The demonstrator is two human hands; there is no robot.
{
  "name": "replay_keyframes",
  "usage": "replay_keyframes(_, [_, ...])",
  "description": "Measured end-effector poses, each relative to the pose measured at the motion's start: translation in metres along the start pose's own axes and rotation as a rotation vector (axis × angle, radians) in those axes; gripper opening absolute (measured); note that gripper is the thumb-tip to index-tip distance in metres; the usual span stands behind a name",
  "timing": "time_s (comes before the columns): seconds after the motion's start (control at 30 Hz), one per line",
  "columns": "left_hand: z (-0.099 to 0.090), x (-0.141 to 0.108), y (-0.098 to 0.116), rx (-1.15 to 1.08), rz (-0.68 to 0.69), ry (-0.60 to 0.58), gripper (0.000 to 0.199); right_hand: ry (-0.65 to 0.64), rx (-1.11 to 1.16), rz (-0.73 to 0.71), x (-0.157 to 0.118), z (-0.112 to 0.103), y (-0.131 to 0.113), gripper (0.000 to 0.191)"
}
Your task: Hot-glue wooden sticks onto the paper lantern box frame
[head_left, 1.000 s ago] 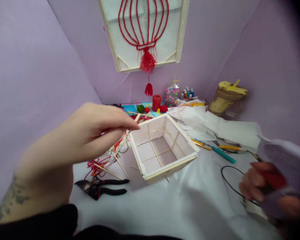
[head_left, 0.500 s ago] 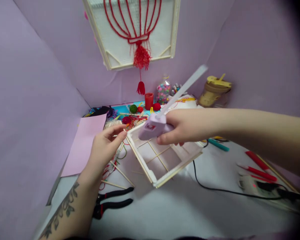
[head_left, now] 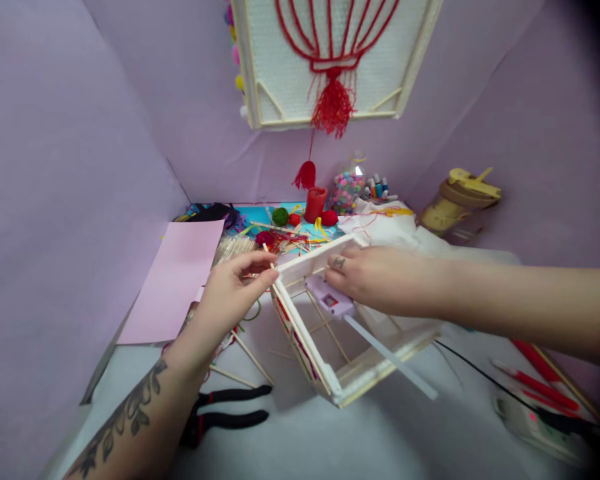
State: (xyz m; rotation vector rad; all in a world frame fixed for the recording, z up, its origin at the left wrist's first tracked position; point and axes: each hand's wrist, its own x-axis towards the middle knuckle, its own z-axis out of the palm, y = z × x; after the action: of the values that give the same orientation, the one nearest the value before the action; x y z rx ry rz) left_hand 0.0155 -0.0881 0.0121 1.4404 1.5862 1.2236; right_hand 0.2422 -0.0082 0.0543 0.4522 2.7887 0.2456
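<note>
My left hand (head_left: 243, 283) pinches a thin wooden stick (head_left: 266, 249) at the left corner of a white, box-like frame (head_left: 325, 363) edged with sticks. Wrapped round a lilac glue gun (head_left: 330, 298), my right hand (head_left: 357, 277) is over the frame's opening. A long whitish glue stick (head_left: 393, 358) juts from the gun toward the lower right. The gun's nozzle is hidden. Red decoration shows on the frame's left side, and crossed sticks are visible through its opening.
Black-handled pliers (head_left: 235, 420) and loose sticks (head_left: 253, 357) lie front left, beside pink paper (head_left: 175, 280). Behind are a red candle (head_left: 315, 203), a jar of pompoms (head_left: 349, 190) and a yellow-brown cup (head_left: 455, 203). A power strip (head_left: 535, 427) sits at right.
My right hand has turned the glue gun, so its glue stick now points down right instead of up right. The frame is tilted more, showing its left side. The view has shifted.
</note>
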Motion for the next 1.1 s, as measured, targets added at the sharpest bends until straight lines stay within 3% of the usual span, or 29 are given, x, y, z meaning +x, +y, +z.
replay_keyframes(0.27, [-0.001,0.001,-0.001,0.002,-0.009,-0.018,0.027,0.066,-0.083,-0.105,0.011,0.008,-0.015,0.016])
replay_keyframes(0.53, [0.0,0.001,-0.003,-0.014,-0.025,-0.03,0.022,0.026,-0.029,-0.084,0.017,0.01,-0.014,0.019])
replay_keyframes(1.1, [-0.002,0.003,-0.004,-0.005,-0.023,-0.034,0.024,0.086,-0.076,-0.091,0.02,0.019,-0.011,0.017])
